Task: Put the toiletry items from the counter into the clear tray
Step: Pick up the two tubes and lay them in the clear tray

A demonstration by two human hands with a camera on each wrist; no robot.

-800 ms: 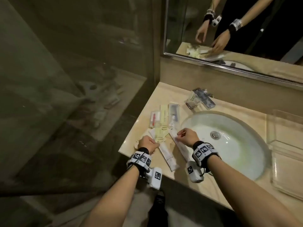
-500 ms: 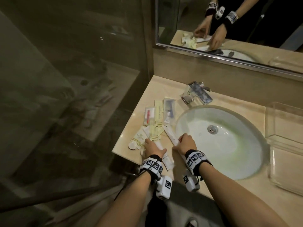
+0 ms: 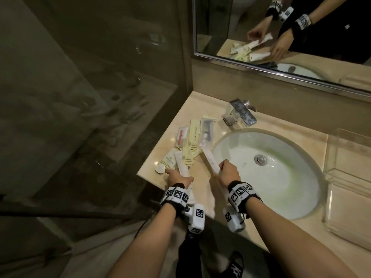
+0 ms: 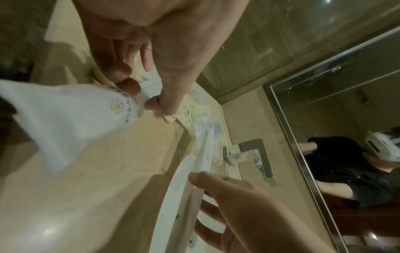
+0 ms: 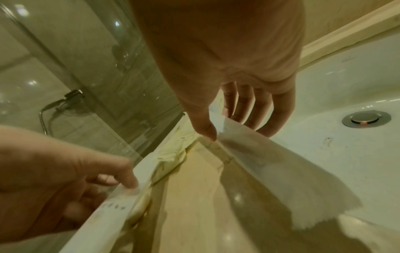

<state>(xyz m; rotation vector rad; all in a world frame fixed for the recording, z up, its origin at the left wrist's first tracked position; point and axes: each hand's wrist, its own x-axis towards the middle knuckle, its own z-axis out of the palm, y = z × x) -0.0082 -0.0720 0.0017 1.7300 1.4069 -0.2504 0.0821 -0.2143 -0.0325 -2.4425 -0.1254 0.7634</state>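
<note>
Dim hotel-type bathroom, beige marble counter point(image 3: 202, 189) with a white oval sink point(image 3: 281, 177) set in it. Left hand point(image 3: 177, 178) pinches a long white sachet point(image 3: 183, 167) between thumb and fingertips point(image 4: 127, 86), right at the counter's front edge. Right hand point(image 3: 228, 172) grips another long white packet point(image 3: 209, 158) by its near end, thumb on top, fingers point(image 5: 279, 113) curled under. The rest of the toiletry packets point(image 3: 193, 141) lie just past both sets of fingers. The clear tray point(image 3: 347, 177) sits well off to the right of the right hand, across the sink.
</note>
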